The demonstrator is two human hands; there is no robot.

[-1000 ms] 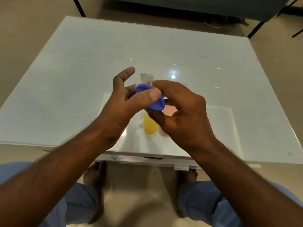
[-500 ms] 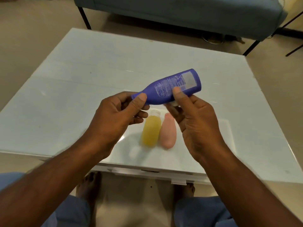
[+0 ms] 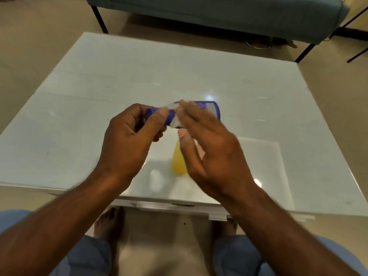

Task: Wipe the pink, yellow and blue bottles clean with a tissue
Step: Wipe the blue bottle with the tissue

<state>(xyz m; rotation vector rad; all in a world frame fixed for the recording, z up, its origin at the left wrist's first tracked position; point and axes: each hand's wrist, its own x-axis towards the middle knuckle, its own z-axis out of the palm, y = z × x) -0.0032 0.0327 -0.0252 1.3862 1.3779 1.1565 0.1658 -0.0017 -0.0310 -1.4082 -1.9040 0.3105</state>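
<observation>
The blue bottle [image 3: 212, 110] lies level in the air above the white table [image 3: 119, 76]. My left hand [image 3: 127, 140] grips its cap end between thumb and fingers. My right hand [image 3: 207, 148] holds a white tissue [image 3: 172, 116] against the middle of the bottle, fingers over the top and thumb underneath. On the table below the hands lies the yellow bottle [image 3: 178, 163]. The pink bottle [image 3: 200, 153] beside it is almost wholly hidden by my right hand.
A teal bench [image 3: 219, 12] on black legs stands beyond the table's far edge. My knees and bare feet [image 3: 108, 224] are at the table's near edge. A glossy sheet [image 3: 264, 166] lies under the bottles.
The blue bottle has swung from tilted up to level. My right hand has slid along it toward the cap with the tissue. The camera has tipped up slightly.
</observation>
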